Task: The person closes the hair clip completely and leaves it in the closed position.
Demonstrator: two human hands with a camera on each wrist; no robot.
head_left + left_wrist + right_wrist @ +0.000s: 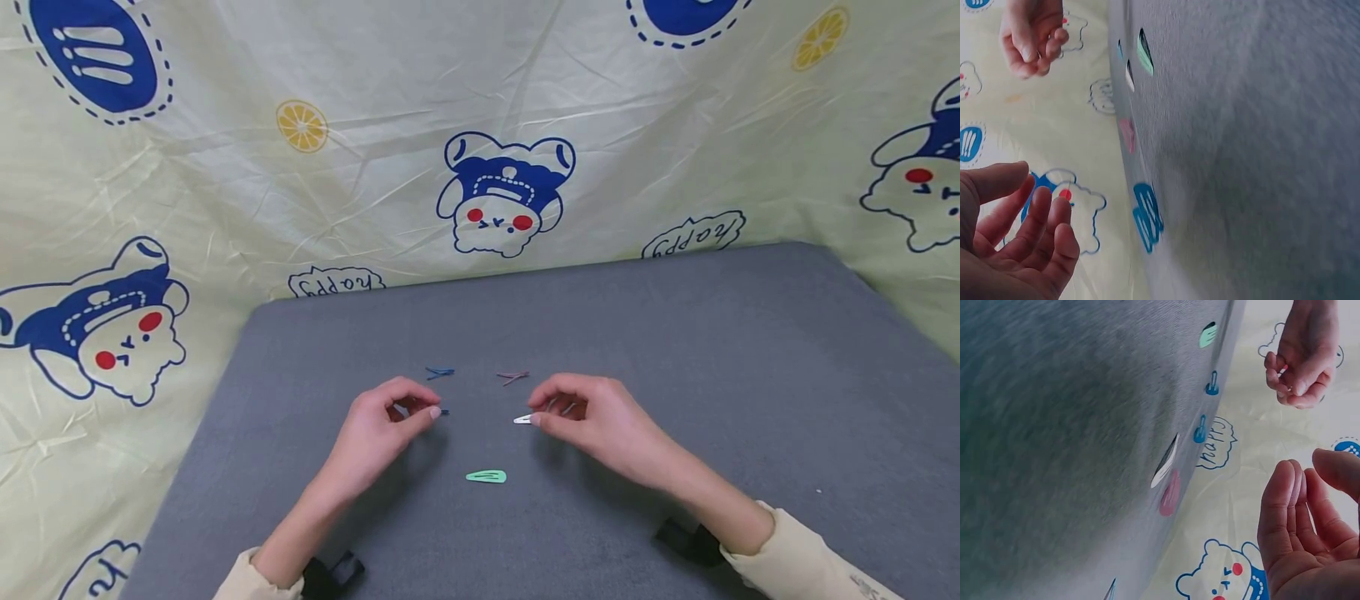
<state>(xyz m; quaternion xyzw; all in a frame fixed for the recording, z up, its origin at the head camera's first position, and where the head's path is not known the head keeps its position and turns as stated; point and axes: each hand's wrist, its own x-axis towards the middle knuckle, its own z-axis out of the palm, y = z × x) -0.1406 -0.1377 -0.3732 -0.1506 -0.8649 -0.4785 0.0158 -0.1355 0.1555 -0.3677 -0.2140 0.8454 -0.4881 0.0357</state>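
My left hand [386, 429] hovers over the table with loosely bent fingers and holds nothing. Just past its fingertips shows the end of a blue snap hair clip [445, 412], the rest hidden by the hand. A second blue hair clip [440, 372] lies farther back. Opposite, my right hand [600, 421] is also raised and empty, its fingers loosely curved. It partly covers a white snap hair clip [522, 420] in the head view. A pink hair clip [513, 377] lies behind that one, and a green snap hair clip [486, 477] lies nearer me, between the hands.
The grey cloth-covered table [712, 350] meets a pale printed curtain [375, 200] at the back. Another small bluish clip [1119, 49] shows at the far side in the left wrist view. Dark straps [693, 542] sit at both wrists.
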